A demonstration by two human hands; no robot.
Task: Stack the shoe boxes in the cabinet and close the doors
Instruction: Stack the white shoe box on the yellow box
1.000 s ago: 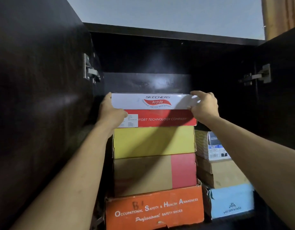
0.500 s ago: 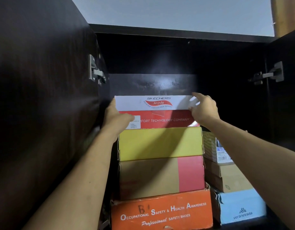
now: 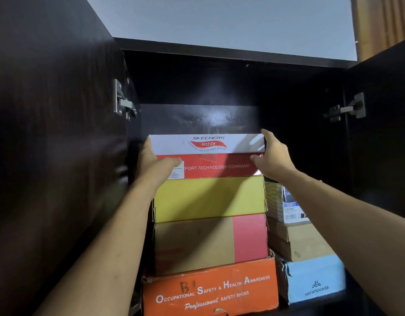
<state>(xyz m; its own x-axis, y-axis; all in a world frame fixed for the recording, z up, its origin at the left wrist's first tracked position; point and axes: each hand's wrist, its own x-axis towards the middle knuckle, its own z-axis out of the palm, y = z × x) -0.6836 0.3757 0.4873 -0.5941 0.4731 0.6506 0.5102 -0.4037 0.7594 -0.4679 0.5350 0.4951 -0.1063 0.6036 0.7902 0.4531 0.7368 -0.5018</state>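
Observation:
A white and red Skechers shoe box (image 3: pixel 210 156) rests on top of the left stack inside the dark cabinet (image 3: pixel 219 53). My left hand (image 3: pixel 154 161) clasps its left end, thumb across the red front. My right hand (image 3: pixel 271 156) clasps its right end, fingers along the side. Below it lie a yellow box (image 3: pixel 208 198), a tan and pink box (image 3: pixel 208 242) and an orange safety-shoes box (image 3: pixel 210 290). Both doors stand open: the left door (image 3: pixel 53 144) and the right door (image 3: pixel 384 133).
A shorter stack sits to the right: a small patterned box (image 3: pixel 281 201), a brown cardboard box (image 3: pixel 297 241) and a light blue box (image 3: pixel 315 279). Metal hinges (image 3: pixel 122 102) (image 3: pixel 350 108) stick out from each door. Dark open space remains above the top box.
The view has drifted slightly, shifting the stack a little right and down in frame. Both hands stay on the ends of the top box; my thumbs have slid further onto its front.

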